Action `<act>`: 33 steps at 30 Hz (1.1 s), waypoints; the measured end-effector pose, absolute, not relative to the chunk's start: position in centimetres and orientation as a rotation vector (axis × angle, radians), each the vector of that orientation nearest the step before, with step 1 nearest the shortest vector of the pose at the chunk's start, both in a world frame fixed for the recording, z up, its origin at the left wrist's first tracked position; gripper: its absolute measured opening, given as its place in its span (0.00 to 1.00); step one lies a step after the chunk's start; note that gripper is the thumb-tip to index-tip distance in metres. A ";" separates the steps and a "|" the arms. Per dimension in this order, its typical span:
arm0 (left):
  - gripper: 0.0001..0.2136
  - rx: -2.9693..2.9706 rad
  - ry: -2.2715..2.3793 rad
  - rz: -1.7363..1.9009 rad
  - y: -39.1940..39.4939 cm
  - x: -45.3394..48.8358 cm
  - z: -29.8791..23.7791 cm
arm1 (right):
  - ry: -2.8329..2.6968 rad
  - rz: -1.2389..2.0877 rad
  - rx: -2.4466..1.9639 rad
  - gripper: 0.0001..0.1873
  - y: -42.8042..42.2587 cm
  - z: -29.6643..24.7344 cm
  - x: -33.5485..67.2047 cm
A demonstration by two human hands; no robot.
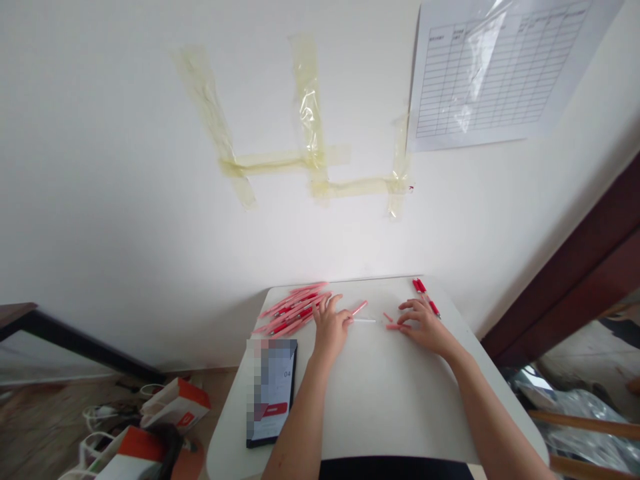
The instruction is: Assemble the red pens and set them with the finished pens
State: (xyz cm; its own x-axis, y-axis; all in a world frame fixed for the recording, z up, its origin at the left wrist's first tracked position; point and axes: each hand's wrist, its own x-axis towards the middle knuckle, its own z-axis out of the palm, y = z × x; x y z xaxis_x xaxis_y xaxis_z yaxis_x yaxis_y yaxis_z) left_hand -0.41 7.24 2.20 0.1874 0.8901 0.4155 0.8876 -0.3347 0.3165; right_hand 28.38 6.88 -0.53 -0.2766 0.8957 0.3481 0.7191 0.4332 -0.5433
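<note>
My left hand (331, 328) is closed in a pinch on a thin white stick (365, 321) that looks like a pen refill, pointing right. Just beyond those fingertips a pink pen barrel (359, 307) lies slanted. My right hand (423, 325) pinches a short pink pen piece (393, 327) low over the white table (390, 400). Beside it lies another small pink piece (387, 317). A pile of pink and red pens (293, 310) spreads out to the left of my left hand. Past my right hand, a few red-gripped pens (421, 287) rest near the table's far right corner.
A phone (277, 393) lies at the table's left, beside my left forearm. The white wall (350, 247) stands directly behind the table, with yellowed tape (310, 120) and a printed sheet (500, 73) on it. Paper bags (175, 403) sit on the floor at left.
</note>
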 end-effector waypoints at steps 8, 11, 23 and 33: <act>0.05 2.377 1.857 0.936 7.2 -0.2 2.5 | -2.076 0.331 -1.332 0.09 7.2 -1.0 27.9; 0.05 2.338 1.869 0.979 7.0 0.3 2.5 | -2.057 0.310 -1.317 0.08 7.2 -1.2 27.1; 0.03 2.281 1.893 1.093 6.9 1.1 2.1 | -1.988 0.330 -1.278 0.07 7.1 -1.0 25.6; 0.03 2.315 1.826 1.146 6.9 1.6 1.4 | -1.941 0.308 -1.250 0.08 7.4 -1.7 25.5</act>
